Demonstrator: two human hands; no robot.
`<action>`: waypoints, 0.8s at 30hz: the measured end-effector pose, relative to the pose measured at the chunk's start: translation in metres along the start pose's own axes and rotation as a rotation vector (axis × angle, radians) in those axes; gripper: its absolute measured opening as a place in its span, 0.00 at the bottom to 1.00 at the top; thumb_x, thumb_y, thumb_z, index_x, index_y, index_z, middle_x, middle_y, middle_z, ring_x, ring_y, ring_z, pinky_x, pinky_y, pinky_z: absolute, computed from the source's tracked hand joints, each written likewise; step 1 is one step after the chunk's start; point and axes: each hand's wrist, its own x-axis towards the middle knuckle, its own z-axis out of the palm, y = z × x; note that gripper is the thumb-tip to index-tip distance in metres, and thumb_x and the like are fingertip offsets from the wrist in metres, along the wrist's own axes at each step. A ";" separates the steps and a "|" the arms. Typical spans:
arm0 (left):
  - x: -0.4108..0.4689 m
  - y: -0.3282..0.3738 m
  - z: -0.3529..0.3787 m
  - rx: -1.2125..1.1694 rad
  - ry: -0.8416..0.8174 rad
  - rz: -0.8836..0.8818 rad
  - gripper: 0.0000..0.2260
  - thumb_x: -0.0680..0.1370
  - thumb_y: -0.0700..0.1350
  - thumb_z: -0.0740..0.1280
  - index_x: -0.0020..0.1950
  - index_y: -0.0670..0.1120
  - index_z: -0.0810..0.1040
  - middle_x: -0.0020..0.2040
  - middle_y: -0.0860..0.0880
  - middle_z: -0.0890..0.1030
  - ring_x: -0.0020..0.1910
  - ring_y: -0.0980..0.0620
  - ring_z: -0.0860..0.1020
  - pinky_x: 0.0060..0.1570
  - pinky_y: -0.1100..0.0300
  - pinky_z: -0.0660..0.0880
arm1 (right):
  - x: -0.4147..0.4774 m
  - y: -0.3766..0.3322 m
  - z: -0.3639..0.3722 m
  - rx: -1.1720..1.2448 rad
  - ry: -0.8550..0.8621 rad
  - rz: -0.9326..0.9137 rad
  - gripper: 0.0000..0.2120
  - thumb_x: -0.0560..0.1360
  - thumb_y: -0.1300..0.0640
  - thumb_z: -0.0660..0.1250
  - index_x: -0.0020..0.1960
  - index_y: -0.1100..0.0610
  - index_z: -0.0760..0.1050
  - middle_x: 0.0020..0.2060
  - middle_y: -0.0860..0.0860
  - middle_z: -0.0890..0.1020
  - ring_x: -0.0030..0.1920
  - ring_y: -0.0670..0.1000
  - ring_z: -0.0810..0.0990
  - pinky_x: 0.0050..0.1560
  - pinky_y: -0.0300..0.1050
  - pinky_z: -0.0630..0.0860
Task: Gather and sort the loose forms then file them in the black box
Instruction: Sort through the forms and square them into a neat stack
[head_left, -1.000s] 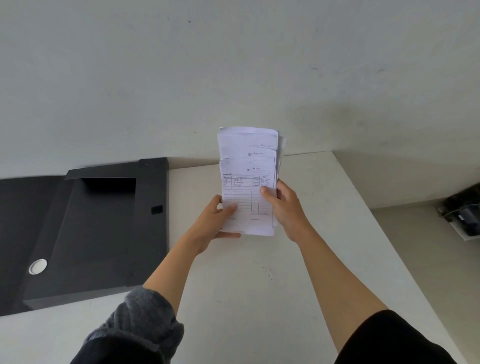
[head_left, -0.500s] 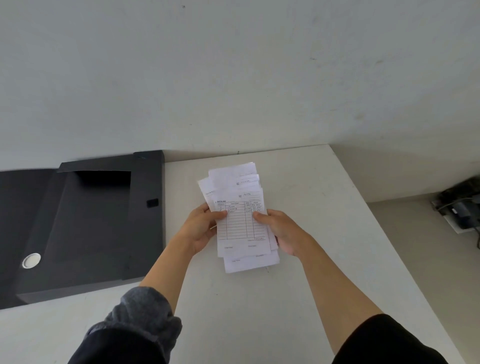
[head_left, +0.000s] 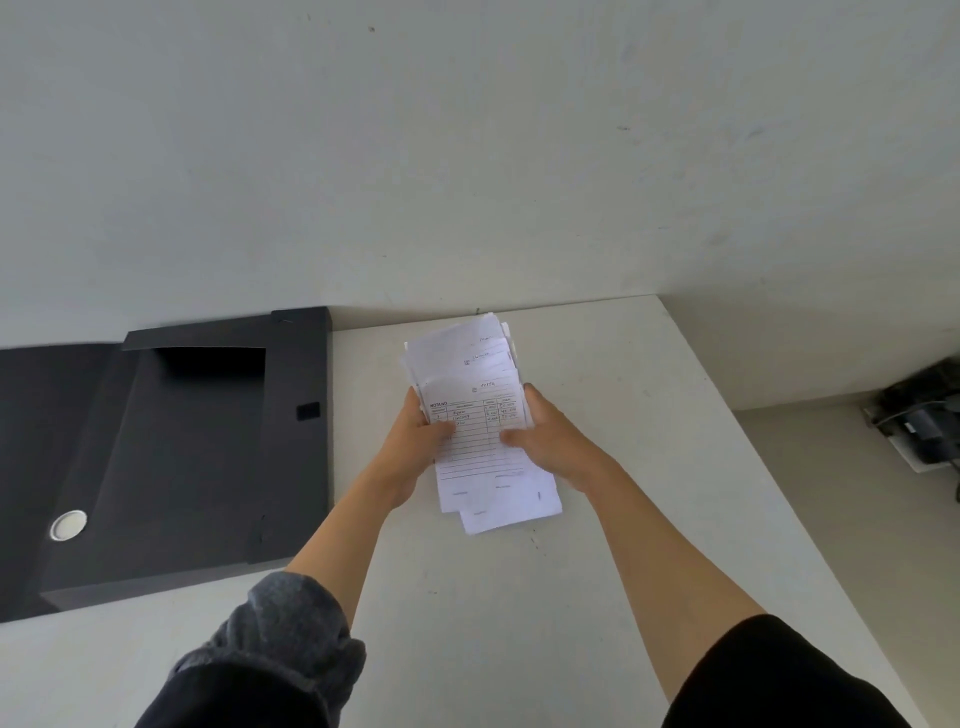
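Observation:
A stack of white printed forms (head_left: 470, 364) lies fanned and uneven, low over the white table (head_left: 649, 467). My left hand (head_left: 418, 441) grips its left edge with the thumb on the top sheet. My right hand (head_left: 545, 441) grips the right edge the same way. The top form shows a ruled grid with handwriting. The black box (head_left: 182, 457) lies open to the left of the forms, with its inside dark and bare.
A wall rises right behind the table. The table's right edge runs diagonally, with floor beyond it. Dark equipment with cables (head_left: 924, 421) sits on the floor at the far right. A round silver disc (head_left: 67, 525) sits on the box's left part.
Both hands have lowered the stack from upright in front of the wall down toward the table. The sheets have slid apart and now lie more fanned out.

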 end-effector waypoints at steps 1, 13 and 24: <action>0.000 0.000 0.002 0.005 0.044 0.029 0.24 0.76 0.31 0.60 0.65 0.54 0.62 0.60 0.48 0.76 0.61 0.43 0.75 0.54 0.51 0.76 | 0.001 -0.001 -0.002 -0.054 0.032 -0.022 0.16 0.76 0.65 0.62 0.63 0.54 0.68 0.57 0.52 0.79 0.57 0.54 0.78 0.57 0.50 0.77; 0.002 0.017 -0.016 0.283 0.272 0.221 0.48 0.65 0.41 0.79 0.75 0.58 0.53 0.58 0.50 0.75 0.58 0.51 0.75 0.55 0.55 0.73 | 0.005 -0.027 -0.014 -0.693 0.265 -0.251 0.07 0.73 0.64 0.60 0.47 0.56 0.74 0.34 0.54 0.75 0.36 0.56 0.71 0.33 0.44 0.64; 0.005 0.002 -0.019 0.293 0.267 0.143 0.13 0.71 0.39 0.72 0.53 0.47 0.78 0.49 0.47 0.82 0.51 0.46 0.80 0.53 0.47 0.78 | 0.006 -0.022 -0.012 -0.628 0.326 -0.261 0.09 0.73 0.53 0.68 0.51 0.55 0.75 0.36 0.49 0.76 0.38 0.53 0.73 0.42 0.44 0.65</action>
